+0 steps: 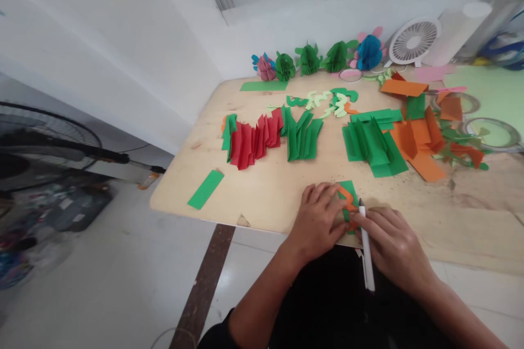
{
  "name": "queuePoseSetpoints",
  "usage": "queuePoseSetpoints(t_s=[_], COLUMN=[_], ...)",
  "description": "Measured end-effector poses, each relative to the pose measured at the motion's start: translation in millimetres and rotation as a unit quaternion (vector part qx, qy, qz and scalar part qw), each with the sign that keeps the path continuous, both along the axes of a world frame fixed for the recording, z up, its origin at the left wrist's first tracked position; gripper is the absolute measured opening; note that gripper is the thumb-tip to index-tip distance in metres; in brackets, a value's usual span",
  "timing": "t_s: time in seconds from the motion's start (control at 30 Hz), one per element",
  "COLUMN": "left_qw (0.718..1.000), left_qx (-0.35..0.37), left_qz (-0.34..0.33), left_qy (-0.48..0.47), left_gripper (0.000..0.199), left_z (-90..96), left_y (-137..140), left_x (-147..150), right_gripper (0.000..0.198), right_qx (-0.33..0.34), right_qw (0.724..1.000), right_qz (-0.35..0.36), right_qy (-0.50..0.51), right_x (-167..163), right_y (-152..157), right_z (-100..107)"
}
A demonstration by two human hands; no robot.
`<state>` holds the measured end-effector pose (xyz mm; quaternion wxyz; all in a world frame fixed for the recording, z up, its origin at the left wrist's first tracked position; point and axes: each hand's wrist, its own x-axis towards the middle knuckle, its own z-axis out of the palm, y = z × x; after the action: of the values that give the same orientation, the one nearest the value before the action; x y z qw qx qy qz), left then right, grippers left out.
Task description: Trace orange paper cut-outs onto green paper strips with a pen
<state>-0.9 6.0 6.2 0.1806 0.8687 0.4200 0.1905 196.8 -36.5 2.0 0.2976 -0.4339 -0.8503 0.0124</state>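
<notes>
At the table's front edge, a green paper piece (349,185) lies flat with an orange paper cutout (347,196) on top of it. My left hand (320,215) holds the cutout down from the left, fingers bent and thumb near its lower end. A white marker (367,253) with a dark tip rests in my right hand (391,242), its tip pointing away from me. My right fingertips touch the lower part of the cutout and paper. The hands hide part of both pieces.
Folded red paper (248,142), green folded stacks (303,133) and orange paper pieces (421,142) lie across the table. A green strip (206,189) is at left. Paper-ball figures (309,59) and a small white fan (414,42) stand by the wall.
</notes>
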Motion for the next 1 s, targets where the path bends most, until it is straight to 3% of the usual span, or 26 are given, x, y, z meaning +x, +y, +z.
queuePoseSetpoints(t_s=[0.3, 0.53, 1.0], left_qw=[0.998, 0.988, 0.991], left_qx=[0.014, 0.058, 0.122], left_qz=[0.011, 0.069, -0.034], left_qy=[-0.056, -0.123, -0.040], left_gripper=[0.032, 0.018, 0.019], left_z=[0.0, -0.9, -2.0], left_y=[-3.2, -13.2, -13.2], left_x=[-2.6, -9.9, -7.6], right_gripper=[0.039, 0.032, 0.043], right_qx=[-0.016, -0.017, -0.014], right_qw=[1.000, 1.000, 1.000], right_qz=[0.004, -0.002, 0.000], right_qy=[-0.005, -0.006, -0.012], right_x=[1.1, 0.4, -0.5], right_y=[0.1, -0.3, 0.1], right_z=[-1.8, -0.2, 3.3])
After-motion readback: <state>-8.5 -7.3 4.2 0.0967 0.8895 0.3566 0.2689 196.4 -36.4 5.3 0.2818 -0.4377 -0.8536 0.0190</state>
